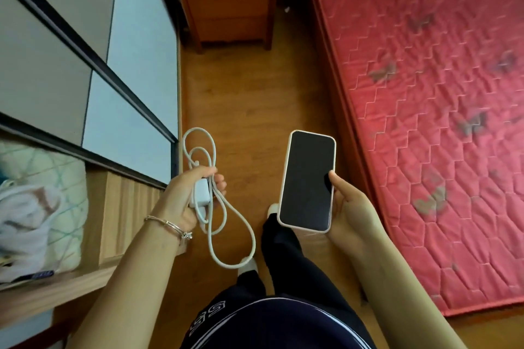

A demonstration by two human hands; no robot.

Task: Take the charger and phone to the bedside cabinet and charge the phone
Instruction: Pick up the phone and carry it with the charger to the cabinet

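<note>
My left hand (181, 198) is shut on a white charger (202, 193); its white cable (229, 221) hangs in loose loops above and below my fingers. My right hand (348, 207) holds a phone (307, 181) in a pale case, screen dark and facing up. The brown wooden bedside cabinet (226, 0), with two drawers, stands ahead at the far end of the floor strip, well beyond both hands.
A bed with a red quilted mattress (425, 93) runs along the right. A wardrobe with sliding panels (85, 65) lines the left, with an open shelf of bedding (37, 207) at lower left. A narrow wooden floor strip (249, 93) leads to the cabinet.
</note>
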